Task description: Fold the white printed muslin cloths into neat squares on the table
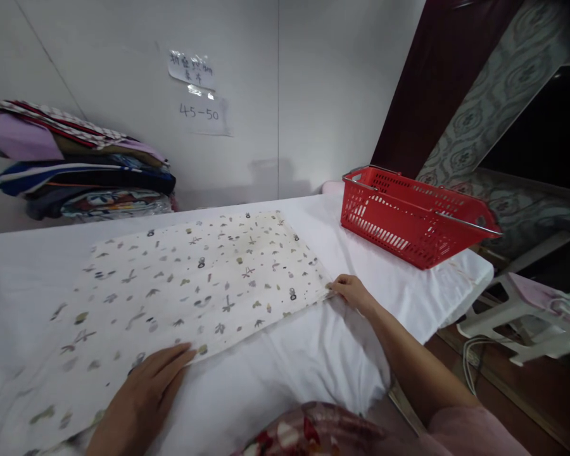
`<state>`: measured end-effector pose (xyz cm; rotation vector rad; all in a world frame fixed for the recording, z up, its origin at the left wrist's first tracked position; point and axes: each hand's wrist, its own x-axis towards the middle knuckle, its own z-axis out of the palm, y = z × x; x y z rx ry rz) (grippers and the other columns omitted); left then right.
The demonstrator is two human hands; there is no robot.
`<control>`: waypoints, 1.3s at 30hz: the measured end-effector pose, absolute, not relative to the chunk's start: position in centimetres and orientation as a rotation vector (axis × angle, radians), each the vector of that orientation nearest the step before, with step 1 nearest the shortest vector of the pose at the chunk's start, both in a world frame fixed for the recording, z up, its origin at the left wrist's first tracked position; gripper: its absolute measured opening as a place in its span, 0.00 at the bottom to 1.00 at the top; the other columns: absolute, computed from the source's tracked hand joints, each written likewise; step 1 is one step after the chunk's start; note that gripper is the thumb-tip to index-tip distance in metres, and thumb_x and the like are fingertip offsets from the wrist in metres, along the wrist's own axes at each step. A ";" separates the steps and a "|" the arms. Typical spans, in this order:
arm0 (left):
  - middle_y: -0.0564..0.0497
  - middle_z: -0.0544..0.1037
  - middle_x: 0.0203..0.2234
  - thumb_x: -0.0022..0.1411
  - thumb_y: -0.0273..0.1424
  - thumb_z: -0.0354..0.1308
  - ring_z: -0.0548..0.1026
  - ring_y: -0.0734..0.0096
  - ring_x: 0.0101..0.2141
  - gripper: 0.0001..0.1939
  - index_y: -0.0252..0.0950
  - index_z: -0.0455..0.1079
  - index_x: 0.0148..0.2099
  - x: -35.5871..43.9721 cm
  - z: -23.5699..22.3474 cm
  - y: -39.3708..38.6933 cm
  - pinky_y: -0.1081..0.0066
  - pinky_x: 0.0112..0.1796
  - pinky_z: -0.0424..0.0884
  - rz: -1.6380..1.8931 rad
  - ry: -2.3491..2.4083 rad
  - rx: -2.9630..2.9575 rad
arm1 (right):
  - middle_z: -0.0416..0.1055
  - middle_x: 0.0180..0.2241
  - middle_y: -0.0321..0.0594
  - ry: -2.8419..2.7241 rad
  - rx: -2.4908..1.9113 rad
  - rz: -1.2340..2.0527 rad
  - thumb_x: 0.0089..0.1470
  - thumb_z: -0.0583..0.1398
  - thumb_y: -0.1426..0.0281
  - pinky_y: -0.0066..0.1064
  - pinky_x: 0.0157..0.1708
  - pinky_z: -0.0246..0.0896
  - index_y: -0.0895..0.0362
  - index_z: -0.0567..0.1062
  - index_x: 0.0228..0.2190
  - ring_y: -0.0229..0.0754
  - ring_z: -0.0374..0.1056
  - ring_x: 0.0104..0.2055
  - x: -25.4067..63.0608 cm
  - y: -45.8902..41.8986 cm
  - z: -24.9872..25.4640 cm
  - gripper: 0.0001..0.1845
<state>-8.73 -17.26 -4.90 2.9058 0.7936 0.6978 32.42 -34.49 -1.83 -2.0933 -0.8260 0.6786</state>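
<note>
A cream cloth point(171, 278) printed with small plant and leaf shapes lies spread flat over a white-covered table. At the cloth's near right corner, my right hand point(351, 291) pinches the edge between thumb and fingers. My left hand point(145, 392) rests flat on the near edge, further left, with its fingers stretched out. The cloth's left end runs toward the lower left of the view.
A red shopping basket point(418, 221) with metal handles stands at the table's right end. Folded fabrics point(85, 164) are stacked at the back left. Handwritten paper signs point(204, 114) hang on the wall. A white stool point(517, 310) stands right of the white table cover point(308, 221).
</note>
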 end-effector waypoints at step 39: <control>0.54 0.74 0.45 0.59 0.37 0.50 0.72 0.67 0.44 0.15 0.46 0.70 0.47 -9.2 -5.4 -17.2 0.68 0.46 0.69 0.761 0.793 2.946 | 0.57 0.13 0.26 -0.791 -2.103 0.737 0.44 0.55 0.68 0.23 0.13 0.50 0.54 0.60 0.24 0.32 0.55 0.14 34.0 -35.1 -1.4 0.06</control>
